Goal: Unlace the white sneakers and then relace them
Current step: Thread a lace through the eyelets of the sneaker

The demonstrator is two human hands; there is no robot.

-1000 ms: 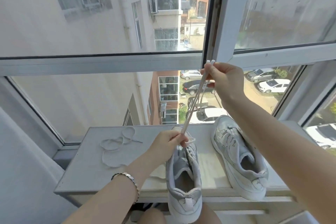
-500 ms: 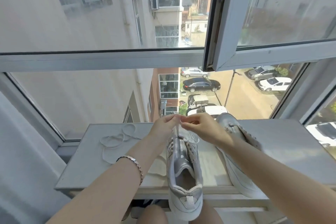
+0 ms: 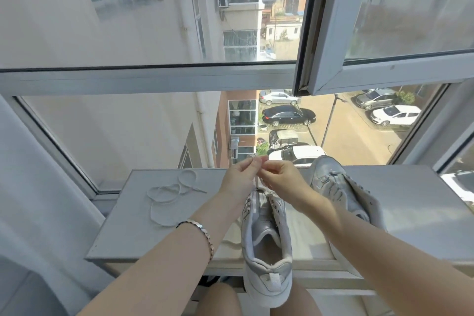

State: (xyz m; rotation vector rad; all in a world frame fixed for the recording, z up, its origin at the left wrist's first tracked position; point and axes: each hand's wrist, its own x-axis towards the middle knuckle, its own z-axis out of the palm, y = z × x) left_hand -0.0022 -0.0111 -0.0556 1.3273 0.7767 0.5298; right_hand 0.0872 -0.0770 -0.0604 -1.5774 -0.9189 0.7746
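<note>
A white sneaker lies lengthwise at the near edge of the sill, heel toward me, its heel hanging over the edge. Just above its toe end, my left hand and my right hand meet, each pinching a short stretch of its white lace, which runs down to the shoe. A second white sneaker lies to the right, partly hidden behind my right forearm. A loose white lace lies coiled on the sill at the left.
The grey sill ends at the window glass behind the shoes. An open window sash hangs above the right side. My knees show below the sill's near edge.
My right hand came down from high near the window frame, where it held the lace taut, to meet my left hand over the shoe's toe. Since half a second ago the hands have barely moved.
</note>
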